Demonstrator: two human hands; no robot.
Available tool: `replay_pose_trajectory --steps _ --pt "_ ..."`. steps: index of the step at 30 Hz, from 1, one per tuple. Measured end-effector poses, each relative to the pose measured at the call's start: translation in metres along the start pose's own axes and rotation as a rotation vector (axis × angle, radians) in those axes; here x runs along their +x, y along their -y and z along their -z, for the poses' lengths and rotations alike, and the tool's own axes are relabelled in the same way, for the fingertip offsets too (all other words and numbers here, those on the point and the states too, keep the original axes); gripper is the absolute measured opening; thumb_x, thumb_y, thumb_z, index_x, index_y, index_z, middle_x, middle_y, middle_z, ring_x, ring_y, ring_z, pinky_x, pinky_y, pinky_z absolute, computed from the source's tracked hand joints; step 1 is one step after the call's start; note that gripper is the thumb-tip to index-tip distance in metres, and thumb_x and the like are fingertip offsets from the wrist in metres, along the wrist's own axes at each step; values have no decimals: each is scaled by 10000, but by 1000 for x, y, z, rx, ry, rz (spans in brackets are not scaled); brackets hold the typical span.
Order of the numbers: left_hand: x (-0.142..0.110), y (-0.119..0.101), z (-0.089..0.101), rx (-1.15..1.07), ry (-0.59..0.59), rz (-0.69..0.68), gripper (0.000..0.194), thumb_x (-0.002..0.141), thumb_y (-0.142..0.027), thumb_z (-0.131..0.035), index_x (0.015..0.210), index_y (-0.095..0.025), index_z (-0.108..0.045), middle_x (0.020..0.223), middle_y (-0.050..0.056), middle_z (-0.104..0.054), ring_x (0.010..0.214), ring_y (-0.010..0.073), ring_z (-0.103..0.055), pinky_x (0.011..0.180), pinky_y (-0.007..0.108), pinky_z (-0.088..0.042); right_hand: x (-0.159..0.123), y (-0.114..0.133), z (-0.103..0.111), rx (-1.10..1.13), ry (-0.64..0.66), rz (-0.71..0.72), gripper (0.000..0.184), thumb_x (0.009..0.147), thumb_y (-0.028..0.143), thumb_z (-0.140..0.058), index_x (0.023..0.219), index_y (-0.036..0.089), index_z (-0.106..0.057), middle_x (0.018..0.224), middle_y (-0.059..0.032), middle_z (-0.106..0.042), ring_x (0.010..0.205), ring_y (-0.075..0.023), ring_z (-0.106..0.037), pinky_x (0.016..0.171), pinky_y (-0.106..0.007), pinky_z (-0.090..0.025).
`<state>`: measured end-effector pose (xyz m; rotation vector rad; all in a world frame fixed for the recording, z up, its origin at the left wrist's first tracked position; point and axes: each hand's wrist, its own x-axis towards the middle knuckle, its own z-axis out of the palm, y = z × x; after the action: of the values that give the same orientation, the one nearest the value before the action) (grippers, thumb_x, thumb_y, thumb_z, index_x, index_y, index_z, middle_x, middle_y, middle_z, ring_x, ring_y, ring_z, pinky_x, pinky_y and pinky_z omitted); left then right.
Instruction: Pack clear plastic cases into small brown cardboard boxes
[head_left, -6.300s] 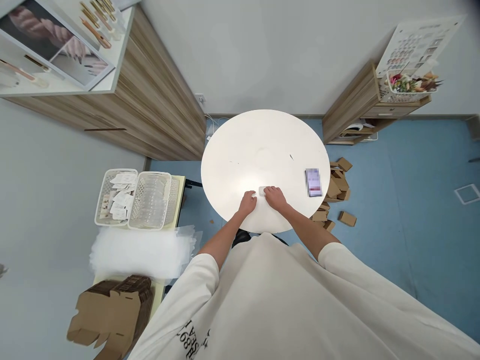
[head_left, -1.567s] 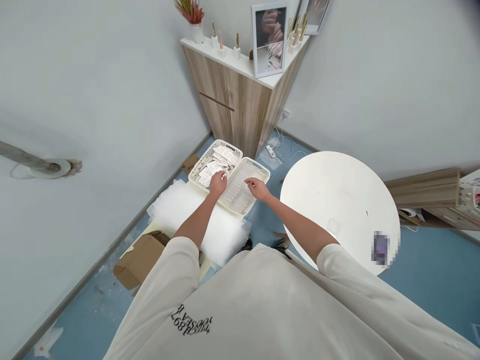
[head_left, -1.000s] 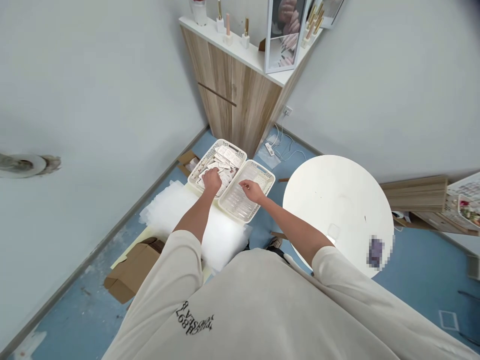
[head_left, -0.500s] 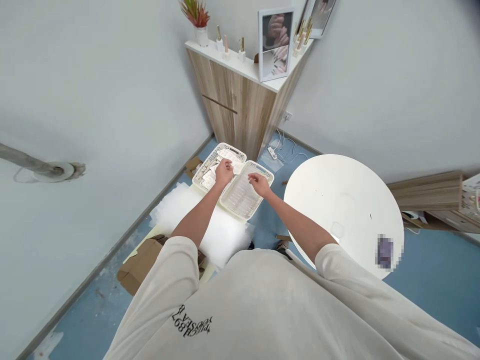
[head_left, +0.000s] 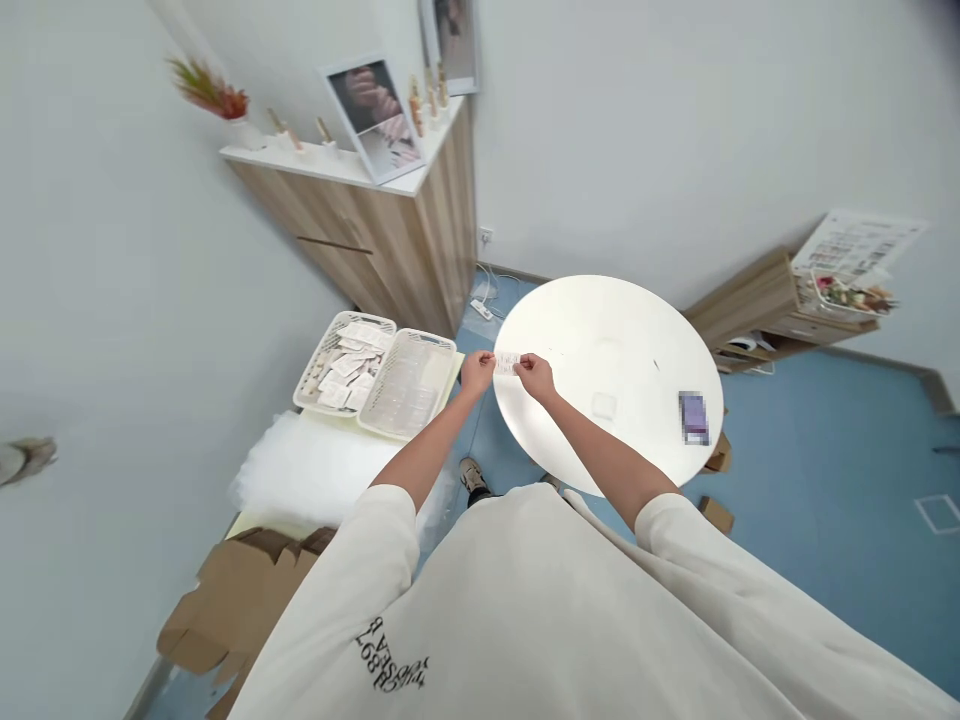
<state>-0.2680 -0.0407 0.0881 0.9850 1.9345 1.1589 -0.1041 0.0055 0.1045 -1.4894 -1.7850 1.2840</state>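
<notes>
Between my two hands is a small white printed card [head_left: 508, 363], stretched flat over the left rim of the round white table [head_left: 600, 310]. My left hand [head_left: 478, 373] pinches its left end. My right hand [head_left: 535, 376] grips the right end with closed fingers. On the table, right of my hands, lies a small clear plastic case [head_left: 604, 406]. To the left, a white basket [head_left: 300, 398] holds a heap of similar printed cards [head_left: 349, 365]. A second white basket [head_left: 448, 350] beside it contains stacked clear plastic cases [head_left: 405, 385].
White foam sheets [head_left: 300, 465] and flattened brown cardboard boxes [head_left: 232, 600] lie on the left stand. A pixelated purple item [head_left: 694, 416] rests on the table's right side. A wooden cabinet [head_left: 360, 240] fills the corner; cardboard boxes [head_left: 716, 514] lie on the floor at right.
From the baskets, both hands have moved right to the table's edge, and a printed card is now held between them. The view has turned right. The clear case stays on the table.
</notes>
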Motion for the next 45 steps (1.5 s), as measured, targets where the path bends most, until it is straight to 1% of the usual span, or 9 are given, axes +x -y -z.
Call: replay_pose_trajectory --steps 4,7,13,17,22,27,33,38,45 --pt "-29 -26 -83 -117 170 188 223 919 -430 -598 888 -211 -625 855 61 -733 748 178 -691 706 313 -540 -29 -44 75 -253 -79 146 191 924 252 -513 1020 225 -675 1016 -56 -714 943 -218 -638 880 -358 -502" --pt "-53 -37 -139 -233 261 292 215 894 -398 -658 967 -207 -592 852 70 -737 746 163 -699 694 300 -541 -50 -78 119 -450 -38 279 232 972 227 -468 1046 223 -687 1065 -101 -691 1031 -259 -589 951 -402 -436" --pt "-97 -30 -205 -152 272 353 432 810 -216 -719 1173 -211 -485 844 40 -721 778 165 -709 722 297 -531 -84 -136 172 -479 21 303 280 948 161 -466 1109 215 -688 1154 -115 -659 1118 -280 -554 1007 -438 -397" --pt "-118 -20 -223 61 316 234 394 837 -199 -668 1174 -247 -470 782 -16 -696 757 168 -685 704 285 -500 -97 -164 190 -242 -81 92 341 900 178 -483 1194 207 -654 1199 -95 -661 1072 -240 -602 977 -399 -461" --pt "-132 -19 -236 181 411 115 330 857 -165 -630 1141 -270 -501 757 -47 -658 717 154 -654 702 267 -480 -100 -193 205 33 -56 -285 320 811 231 -532 1097 207 -674 890 -20 -706 792 -180 -634 754 -308 -521" --pt "-135 -16 -253 206 465 85 344 862 -145 -616 1166 -267 -509 803 -29 -664 766 166 -648 709 270 -480 -105 -209 215 139 -46 -349 327 735 221 -572 1054 216 -645 758 31 -671 692 -151 -606 654 -262 -491" --pt "-140 2 -270 194 481 193 412 865 -129 -559 1257 -243 -505 1132 70 -694 983 194 -668 809 302 -502 -112 -229 220 57 -165 -492 301 735 196 -564 1031 232 -608 746 39 -638 703 -161 -604 663 -267 -491" --pt "-148 20 -271 197 568 274 544 839 -131 -574 1363 -232 -465 1324 113 -636 1143 235 -634 908 338 -501 -114 -246 204 10 -188 -570 273 747 182 -553 1006 238 -616 788 11 -654 793 -197 -636 724 -298 -512" --pt "-150 24 -275 185 660 307 551 831 -128 -571 1368 -203 -475 1392 140 -596 1234 256 -596 1010 365 -459 -114 -253 183 -50 -196 -586 274 768 187 -562 1025 233 -645 903 -26 -707 924 -223 -657 853 -342 -522"
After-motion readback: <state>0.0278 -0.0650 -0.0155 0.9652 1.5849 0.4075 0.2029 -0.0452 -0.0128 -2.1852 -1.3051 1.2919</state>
